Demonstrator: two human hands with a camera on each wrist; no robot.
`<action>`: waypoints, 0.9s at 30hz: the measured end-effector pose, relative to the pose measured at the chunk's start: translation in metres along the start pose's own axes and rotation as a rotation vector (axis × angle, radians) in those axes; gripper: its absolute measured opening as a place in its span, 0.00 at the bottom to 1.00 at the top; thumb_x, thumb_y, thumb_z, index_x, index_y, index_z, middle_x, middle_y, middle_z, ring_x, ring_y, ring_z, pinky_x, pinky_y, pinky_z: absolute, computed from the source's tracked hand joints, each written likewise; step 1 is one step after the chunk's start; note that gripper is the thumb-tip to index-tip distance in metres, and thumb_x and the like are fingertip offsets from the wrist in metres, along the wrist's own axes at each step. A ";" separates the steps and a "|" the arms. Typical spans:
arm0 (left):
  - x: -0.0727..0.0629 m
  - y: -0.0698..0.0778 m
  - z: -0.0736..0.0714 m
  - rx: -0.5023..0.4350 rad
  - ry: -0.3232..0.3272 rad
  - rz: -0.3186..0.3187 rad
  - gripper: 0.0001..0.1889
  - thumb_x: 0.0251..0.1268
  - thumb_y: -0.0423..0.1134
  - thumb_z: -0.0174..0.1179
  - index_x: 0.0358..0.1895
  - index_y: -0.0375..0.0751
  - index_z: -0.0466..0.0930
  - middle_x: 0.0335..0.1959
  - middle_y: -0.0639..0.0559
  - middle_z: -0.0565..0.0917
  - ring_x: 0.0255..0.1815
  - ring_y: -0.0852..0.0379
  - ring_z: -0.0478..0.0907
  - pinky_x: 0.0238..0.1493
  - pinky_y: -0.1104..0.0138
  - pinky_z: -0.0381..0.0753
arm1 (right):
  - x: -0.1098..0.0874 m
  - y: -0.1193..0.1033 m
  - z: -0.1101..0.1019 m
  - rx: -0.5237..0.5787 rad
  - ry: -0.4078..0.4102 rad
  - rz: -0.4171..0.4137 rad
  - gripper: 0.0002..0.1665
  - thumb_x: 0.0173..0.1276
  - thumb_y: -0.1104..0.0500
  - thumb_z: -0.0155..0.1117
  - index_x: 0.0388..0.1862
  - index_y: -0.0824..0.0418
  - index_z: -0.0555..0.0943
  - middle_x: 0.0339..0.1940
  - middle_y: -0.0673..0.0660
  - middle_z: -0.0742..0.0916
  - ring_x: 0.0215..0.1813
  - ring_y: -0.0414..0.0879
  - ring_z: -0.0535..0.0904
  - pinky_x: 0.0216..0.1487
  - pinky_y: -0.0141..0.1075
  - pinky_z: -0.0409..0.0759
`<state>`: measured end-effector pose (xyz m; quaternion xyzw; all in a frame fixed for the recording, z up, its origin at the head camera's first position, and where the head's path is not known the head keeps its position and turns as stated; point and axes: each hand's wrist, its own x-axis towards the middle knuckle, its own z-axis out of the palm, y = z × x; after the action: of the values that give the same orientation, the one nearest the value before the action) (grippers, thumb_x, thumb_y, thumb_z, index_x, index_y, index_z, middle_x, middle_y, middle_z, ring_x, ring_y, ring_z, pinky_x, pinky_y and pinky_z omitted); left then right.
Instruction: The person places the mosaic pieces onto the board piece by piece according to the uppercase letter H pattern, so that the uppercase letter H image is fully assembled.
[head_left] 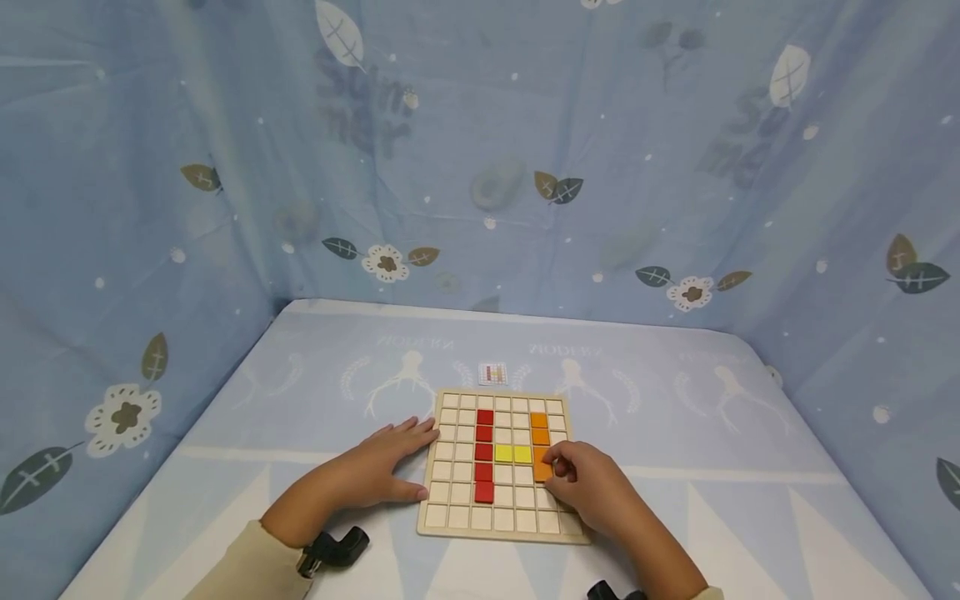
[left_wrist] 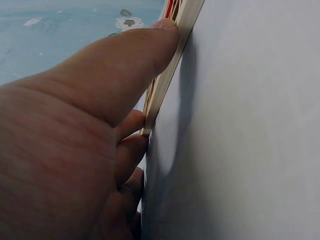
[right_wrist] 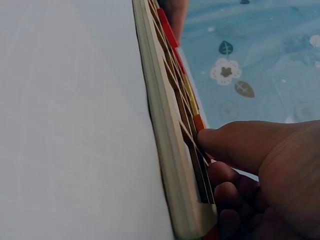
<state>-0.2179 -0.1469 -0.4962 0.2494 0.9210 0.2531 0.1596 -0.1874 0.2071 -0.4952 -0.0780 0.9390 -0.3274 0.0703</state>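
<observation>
A wooden grid board (head_left: 504,530) lies flat on the table. On it a column of several red tiles (head_left: 484,452), two yellow tiles (head_left: 513,454) and a column of several orange tiles (head_left: 539,420) form an H-like shape. My left hand (head_left: 367,471) rests at the board's left edge, fingers spread, the thumb (left_wrist: 165,45) touching the rim in the left wrist view. With curled fingers my right hand (head_left: 592,487) pinches the lowest orange tile (head_left: 542,472) at its cell. In the right wrist view the thumb (right_wrist: 220,142) touches orange; the index fingertip's contact is partly hidden.
A small pattern card (head_left: 492,373) with a coloured grid lies just beyond the board's far edge. Blue patterned cloth (head_left: 480,167) hangs at the back and both sides. A pale printed cloth (head_left: 675,400) covers the table.
</observation>
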 end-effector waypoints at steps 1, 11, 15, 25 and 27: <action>0.000 0.000 0.000 0.000 0.001 0.002 0.50 0.61 0.61 0.74 0.84 0.52 0.60 0.86 0.56 0.56 0.88 0.44 0.46 0.86 0.42 0.43 | 0.000 0.000 0.000 -0.002 0.000 0.000 0.11 0.67 0.59 0.76 0.44 0.48 0.83 0.35 0.45 0.79 0.38 0.42 0.73 0.39 0.36 0.72; 0.000 -0.001 -0.001 0.004 0.006 -0.002 0.50 0.60 0.61 0.74 0.84 0.53 0.60 0.86 0.56 0.56 0.88 0.45 0.46 0.85 0.42 0.43 | 0.001 0.005 -0.001 0.039 -0.016 -0.007 0.15 0.64 0.59 0.78 0.46 0.47 0.84 0.38 0.45 0.80 0.40 0.42 0.73 0.41 0.36 0.72; -0.001 -0.001 -0.001 -0.002 0.008 0.005 0.50 0.60 0.61 0.74 0.84 0.52 0.60 0.86 0.56 0.56 0.88 0.44 0.46 0.85 0.42 0.43 | 0.001 0.006 -0.001 0.042 -0.025 -0.020 0.14 0.65 0.59 0.77 0.47 0.48 0.84 0.38 0.45 0.80 0.40 0.42 0.73 0.40 0.35 0.72; 0.000 -0.002 0.002 -0.002 0.012 0.012 0.50 0.61 0.61 0.74 0.84 0.53 0.60 0.86 0.56 0.57 0.88 0.44 0.47 0.86 0.42 0.43 | 0.000 0.008 -0.001 0.051 -0.030 -0.038 0.14 0.66 0.59 0.77 0.47 0.48 0.84 0.38 0.45 0.80 0.39 0.43 0.73 0.40 0.35 0.72; 0.000 -0.002 0.002 -0.006 0.010 0.014 0.50 0.61 0.61 0.73 0.84 0.53 0.60 0.86 0.56 0.57 0.88 0.44 0.47 0.86 0.42 0.43 | -0.001 0.008 -0.003 0.075 -0.030 -0.034 0.15 0.66 0.59 0.78 0.48 0.49 0.84 0.38 0.46 0.80 0.40 0.43 0.74 0.40 0.35 0.73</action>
<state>-0.2176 -0.1482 -0.4991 0.2540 0.9193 0.2583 0.1538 -0.1877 0.2156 -0.4981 -0.0963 0.9234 -0.3625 0.0816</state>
